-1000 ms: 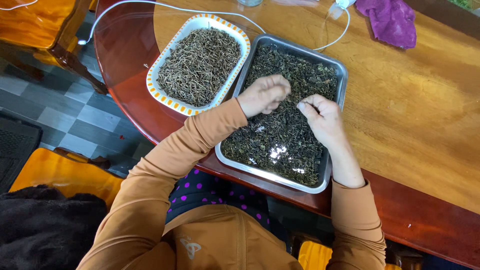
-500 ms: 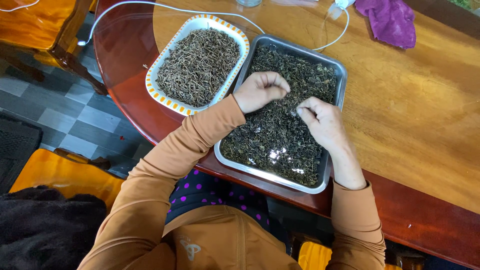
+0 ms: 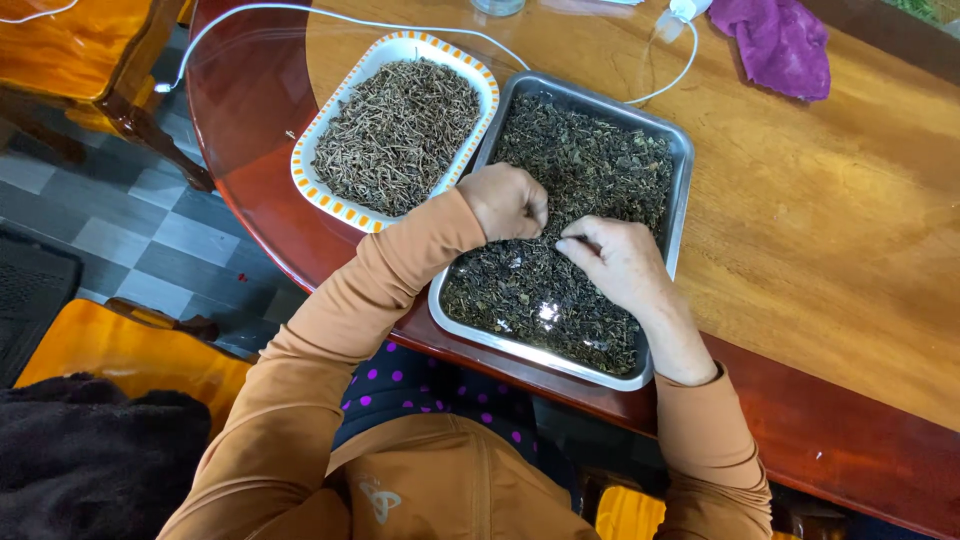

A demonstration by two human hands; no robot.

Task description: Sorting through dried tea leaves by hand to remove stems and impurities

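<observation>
1. Sorting over the rectangular steel tray (image 3: 681, 160) of dark dried leaves (image 3: 590, 170), at the table's near edge.
2. Left hand (image 3: 508, 200): curled into a loose fist, resting on the leaves.
3. Right hand (image 3: 622, 262): fingertips pinching leaf bits.
4. Orange-rimmed white oval dish (image 3: 330, 110) of brown dried stems (image 3: 400, 135) touches the tray's left side.

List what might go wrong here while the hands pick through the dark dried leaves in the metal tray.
1. The metal tray sits with its near corner at the table edge; a push from the left hand or right hand might tip it off.
2. The white cable runs right by the tray's far rim, so shifting the tray could snag it.
3. The patterned tray lies alongside; loose leaves could spill across and mix.
</observation>
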